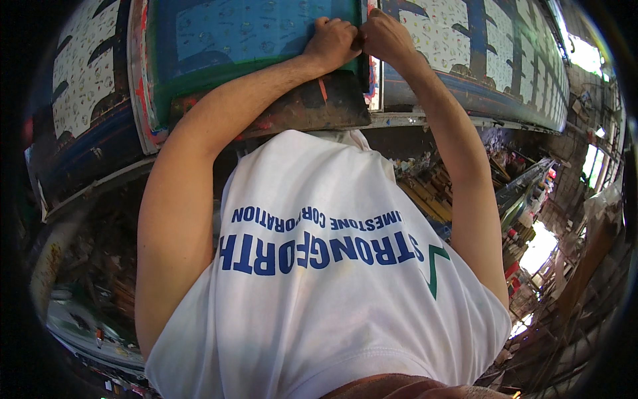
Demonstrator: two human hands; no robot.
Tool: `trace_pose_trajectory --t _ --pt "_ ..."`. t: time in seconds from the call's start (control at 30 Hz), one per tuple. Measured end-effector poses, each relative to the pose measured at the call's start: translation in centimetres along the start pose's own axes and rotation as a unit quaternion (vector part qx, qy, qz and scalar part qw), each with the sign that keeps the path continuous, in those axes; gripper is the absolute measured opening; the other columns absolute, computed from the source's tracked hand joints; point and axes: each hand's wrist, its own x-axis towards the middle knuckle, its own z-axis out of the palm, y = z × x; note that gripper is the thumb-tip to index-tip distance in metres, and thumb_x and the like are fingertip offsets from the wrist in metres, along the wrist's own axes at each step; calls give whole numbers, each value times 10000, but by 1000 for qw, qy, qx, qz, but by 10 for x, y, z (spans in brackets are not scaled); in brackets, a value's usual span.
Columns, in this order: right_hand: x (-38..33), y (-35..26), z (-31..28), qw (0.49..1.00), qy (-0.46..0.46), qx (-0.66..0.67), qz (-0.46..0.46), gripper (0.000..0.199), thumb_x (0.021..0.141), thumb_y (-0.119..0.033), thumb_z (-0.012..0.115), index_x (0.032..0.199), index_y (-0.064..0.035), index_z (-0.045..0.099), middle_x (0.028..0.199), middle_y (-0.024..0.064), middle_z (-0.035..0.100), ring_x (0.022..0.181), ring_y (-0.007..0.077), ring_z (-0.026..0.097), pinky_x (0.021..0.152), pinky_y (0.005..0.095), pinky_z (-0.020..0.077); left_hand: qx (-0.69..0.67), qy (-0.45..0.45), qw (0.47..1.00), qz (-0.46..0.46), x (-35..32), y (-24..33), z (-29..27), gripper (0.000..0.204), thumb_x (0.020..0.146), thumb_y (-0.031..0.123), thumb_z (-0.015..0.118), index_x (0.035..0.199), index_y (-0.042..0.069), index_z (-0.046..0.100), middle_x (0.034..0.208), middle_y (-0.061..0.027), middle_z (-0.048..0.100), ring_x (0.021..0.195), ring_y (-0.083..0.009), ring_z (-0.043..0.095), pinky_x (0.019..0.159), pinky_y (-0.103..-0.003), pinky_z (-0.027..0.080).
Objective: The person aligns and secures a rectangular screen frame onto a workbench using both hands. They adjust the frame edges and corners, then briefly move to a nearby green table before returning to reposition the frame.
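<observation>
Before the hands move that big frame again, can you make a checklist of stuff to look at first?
1. Left hand on the screen frame: ok, fist closed on its right end.
2. Right hand on the frame: ok, closed beside the left, knuckles touching.
3. Frame lying flat on the printed cloth: cannot tell, the view bends the edges.
4. Frame lined up with the pattern: cannot tell from here.
5. Wet ink under the fingers: cannot tell, the hands hide it.
6. Table edge free near the person's white shirt: ok, nothing lies there.
</observation>
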Motion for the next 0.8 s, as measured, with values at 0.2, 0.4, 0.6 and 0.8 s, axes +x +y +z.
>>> trace_pose_trajectory --t 0.2,0.4,0.6,0.8 --pt "3 -11 -3 996 -28 -64 -58 250 842 -207 784 994 -9 787 1160 214 663 1174 407 667 950 489 601 12 -9 1000 -15 -2 -2 -8 187 883 287 775 972 130 727 960 -53 693 1014 -276 656 963 -486 389" --pt "-1 13 -9 998 52 7 -18 177 855 -136 750 1010 -59 790 1162 160 673 1234 343 632 969 475 584 -20 -16 999 -27 -1 1 -9 144 902 252 729 954 130 786 965 -49 729 1016 -257 666 982 -489 374" --pt "-25 37 -5 984 132 113 47 158 960 -183 734 1038 -67 806 1081 146 730 1010 333 718 912 436 569 -25 -5 999 -46 4 10 -4 185 912 251 691 948 124 821 962 -54 761 1025 -250 684 1002 -514 365" --pt "-55 23 14 956 167 230 68 157 929 -158 738 1038 -64 801 992 144 736 874 322 726 794 436 585 -19 -50 996 -69 9 14 -5 163 916 251 708 940 136 822 966 -53 770 1019 -239 684 994 -496 347"
